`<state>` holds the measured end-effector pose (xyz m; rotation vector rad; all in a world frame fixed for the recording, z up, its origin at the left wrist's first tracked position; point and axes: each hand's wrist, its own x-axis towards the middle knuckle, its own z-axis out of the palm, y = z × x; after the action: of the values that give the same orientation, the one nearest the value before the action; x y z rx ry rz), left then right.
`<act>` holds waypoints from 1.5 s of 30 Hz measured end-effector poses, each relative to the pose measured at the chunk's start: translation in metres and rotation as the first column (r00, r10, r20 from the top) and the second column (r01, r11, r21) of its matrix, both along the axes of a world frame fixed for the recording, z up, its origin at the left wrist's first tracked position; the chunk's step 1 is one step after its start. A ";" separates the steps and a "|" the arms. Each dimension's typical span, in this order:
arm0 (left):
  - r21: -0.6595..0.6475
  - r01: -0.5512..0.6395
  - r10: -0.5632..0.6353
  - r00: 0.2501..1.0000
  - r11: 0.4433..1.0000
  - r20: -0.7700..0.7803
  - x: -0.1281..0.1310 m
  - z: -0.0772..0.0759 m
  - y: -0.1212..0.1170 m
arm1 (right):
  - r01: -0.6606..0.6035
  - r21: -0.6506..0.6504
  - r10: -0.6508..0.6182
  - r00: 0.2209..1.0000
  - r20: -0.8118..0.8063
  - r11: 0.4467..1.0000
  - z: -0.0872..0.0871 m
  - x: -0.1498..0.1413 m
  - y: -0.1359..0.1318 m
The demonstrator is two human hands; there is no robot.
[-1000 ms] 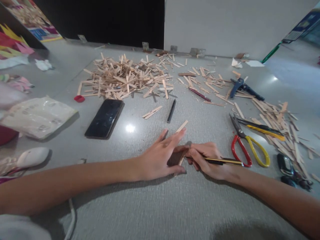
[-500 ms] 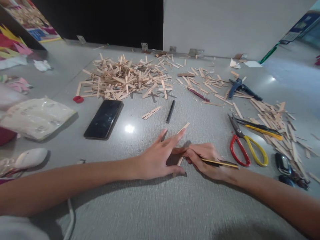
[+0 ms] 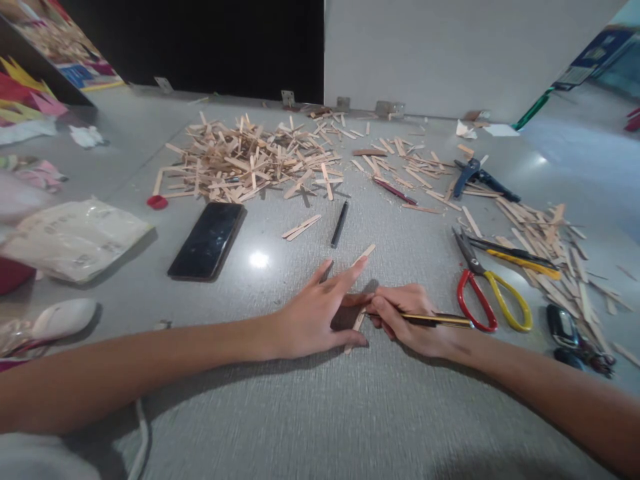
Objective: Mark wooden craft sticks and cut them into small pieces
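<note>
My left hand (image 3: pixel 313 317) is spread over a wooden craft stick (image 3: pixel 357 325) lying slantwise on the table. Its thumb and fingertips rest along the stick, and the fingers cover the middle. In my right hand (image 3: pixel 407 317) is a black-and-yellow pencil (image 3: pixel 437 321), gripped close to its point. The pencil's tip, partly hidden by the fingers, is at the stick's right side, between my two hands. Beyond the fingers lie a dark pen (image 3: pixel 340 225) and a small pair of craft sticks (image 3: pixel 301 227).
A heap of craft sticks (image 3: pixel 250 160) spreads across the back. Left are a black phone (image 3: pixel 207 241), a plastic packet (image 3: pixel 83 240) and a white mouse (image 3: pixel 65 317). Right lie red-and-yellow-handled scissors (image 3: pixel 477 277), a yellow cutter (image 3: pixel 523 261), blue-handled pliers (image 3: pixel 467 177) and keys (image 3: pixel 603 362).
The view has shifted slightly. The pencil's rear end is a little higher against my right hand. Both hands otherwise keep their places on and beside the craft stick.
</note>
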<state>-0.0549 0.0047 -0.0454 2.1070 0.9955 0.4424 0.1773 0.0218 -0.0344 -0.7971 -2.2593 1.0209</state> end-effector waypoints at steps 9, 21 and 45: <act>0.036 0.014 -0.013 1.000 0.999 -0.023 -0.001 -0.003 0.000 | -0.023 0.173 0.021 1.000 0.013 0.985 -0.006 0.001 0.000; 0.154 0.057 -0.036 0.990 0.986 -0.136 -0.002 0.000 0.001 | -0.169 0.193 0.142 0.979 0.144 0.967 0.000 0.005 0.003; 0.152 -0.040 0.051 0.996 0.988 -0.070 -0.003 -0.007 -0.004 | 0.170 0.579 -0.523 0.673 0.523 0.797 0.029 0.039 0.035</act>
<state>-0.0577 0.0008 -0.0522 2.2532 1.0843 0.4790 0.2162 0.0572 -0.0055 -1.4642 -2.5802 -0.0983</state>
